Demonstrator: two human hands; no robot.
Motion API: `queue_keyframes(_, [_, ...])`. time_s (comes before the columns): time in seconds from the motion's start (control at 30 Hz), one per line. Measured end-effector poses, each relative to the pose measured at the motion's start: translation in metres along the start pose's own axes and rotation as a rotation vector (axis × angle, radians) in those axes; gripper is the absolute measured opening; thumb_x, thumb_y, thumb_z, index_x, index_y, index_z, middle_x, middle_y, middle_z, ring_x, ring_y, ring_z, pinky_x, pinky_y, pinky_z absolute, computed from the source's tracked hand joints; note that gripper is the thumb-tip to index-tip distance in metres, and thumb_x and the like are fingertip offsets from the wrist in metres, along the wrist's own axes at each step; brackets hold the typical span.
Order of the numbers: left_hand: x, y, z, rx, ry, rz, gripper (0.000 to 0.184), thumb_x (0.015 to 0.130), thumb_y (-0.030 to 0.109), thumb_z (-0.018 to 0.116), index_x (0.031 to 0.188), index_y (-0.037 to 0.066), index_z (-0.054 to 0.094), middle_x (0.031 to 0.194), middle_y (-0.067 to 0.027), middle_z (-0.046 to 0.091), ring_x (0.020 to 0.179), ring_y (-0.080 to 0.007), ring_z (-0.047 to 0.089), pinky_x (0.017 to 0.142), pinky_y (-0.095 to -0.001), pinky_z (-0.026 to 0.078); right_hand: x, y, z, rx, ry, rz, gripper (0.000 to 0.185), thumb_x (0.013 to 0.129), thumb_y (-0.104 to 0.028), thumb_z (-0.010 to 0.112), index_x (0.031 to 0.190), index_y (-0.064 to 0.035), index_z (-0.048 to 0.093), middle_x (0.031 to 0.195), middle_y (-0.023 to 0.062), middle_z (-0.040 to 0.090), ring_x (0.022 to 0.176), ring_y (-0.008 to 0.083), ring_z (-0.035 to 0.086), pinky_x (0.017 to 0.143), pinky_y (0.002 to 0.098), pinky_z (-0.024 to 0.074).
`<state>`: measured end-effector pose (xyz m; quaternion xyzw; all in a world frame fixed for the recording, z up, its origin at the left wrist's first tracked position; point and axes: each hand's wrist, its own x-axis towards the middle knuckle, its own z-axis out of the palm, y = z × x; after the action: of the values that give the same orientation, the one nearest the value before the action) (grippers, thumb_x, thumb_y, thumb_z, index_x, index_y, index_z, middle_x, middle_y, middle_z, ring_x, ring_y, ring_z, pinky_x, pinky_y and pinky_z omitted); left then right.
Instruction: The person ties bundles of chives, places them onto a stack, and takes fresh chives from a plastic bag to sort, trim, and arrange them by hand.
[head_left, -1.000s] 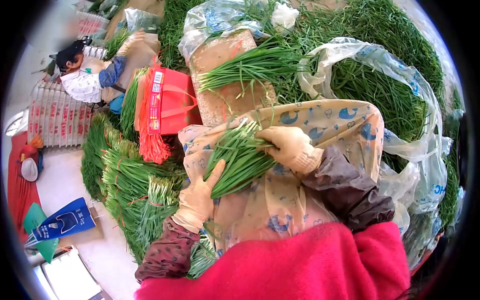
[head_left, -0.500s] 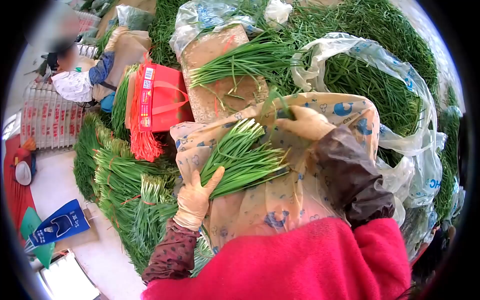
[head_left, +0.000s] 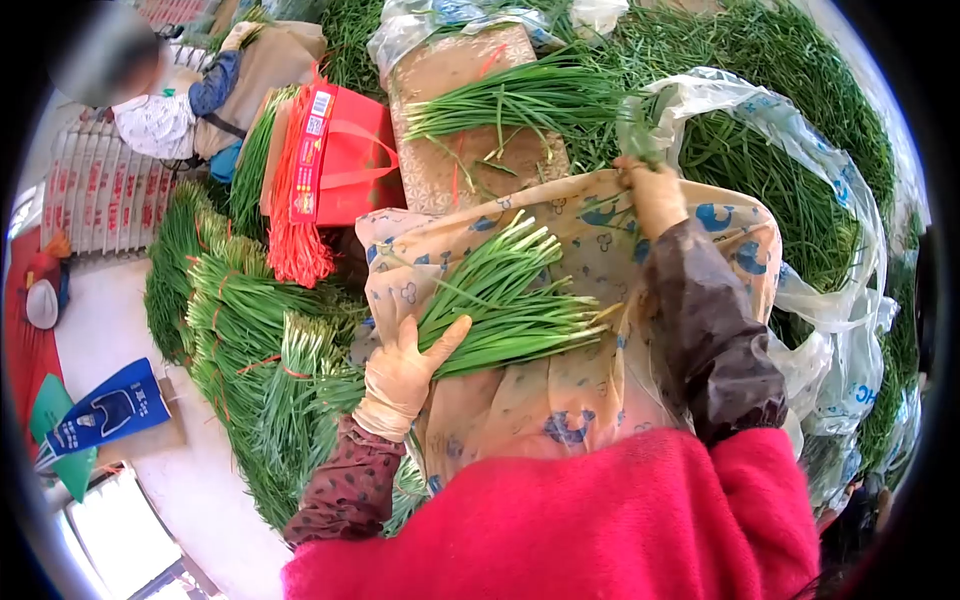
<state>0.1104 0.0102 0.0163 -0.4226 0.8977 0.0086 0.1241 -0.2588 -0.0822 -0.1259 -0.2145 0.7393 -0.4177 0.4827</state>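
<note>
My gloved left hand (head_left: 402, 378) grips the leafy end of a bunch of green stalks (head_left: 500, 310), whose pale ends fan out over my lap. Beneath lies a tan plastic apron (head_left: 570, 430) with blue whale prints. My gloved right hand (head_left: 650, 195) is raised near the apron's far edge, its fingers closed on a few loose green leaves (head_left: 640, 145), partly blurred. Beyond the apron, another bunch of stalks (head_left: 500, 105) lies on a patterned board (head_left: 425, 185).
Tied green bundles (head_left: 250, 330) are piled at the left, beside a red bag (head_left: 355, 150) with red ties. An open plastic bag (head_left: 850, 200) of loose greens stands at the right. A person (head_left: 165, 115) sits at the upper left.
My right hand left the bunch and moved up and right with some leaves. The bunch has spread out under my left hand, its pale ends now pointing right.
</note>
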Motion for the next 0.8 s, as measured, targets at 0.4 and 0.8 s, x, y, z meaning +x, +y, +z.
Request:
queue_keyframes(0.4, [0.007, 0.0, -0.001, 0.11, -0.001, 0.032, 0.083, 0.075, -0.004, 0.053, 0.146, 0.033, 0.033, 0.111, -0.0203, 0.054, 0.061, -0.0285, 0.06, 0.049, -0.0358, 0.052, -0.145, -0.068, 0.048, -1.047, -0.649, -0.5, 0.044, 0.079, -0.047, 0.067, 0.103, -0.0096, 0.067, 0.099, 0.0135, 0.066, 0.092, 0.0326, 0.064, 0.079, 0.0422, 0.0509])
queue_keyframes(0.8, [0.003, 0.002, 0.013, 0.117, 0.069, -0.103, 0.085, 0.073, -0.002, 0.059, 0.149, 0.024, 0.029, 0.119, -0.021, 0.053, 0.083, -0.036, 0.063, 0.053, -0.0379, 0.054, -0.138, -0.013, 0.057, -0.468, -0.703, -0.416, 0.051, 0.07, -0.036, 0.078, 0.112, -0.0087, 0.068, 0.111, 0.0085, 0.061, 0.107, 0.0268, 0.057, 0.093, 0.036, 0.0449])
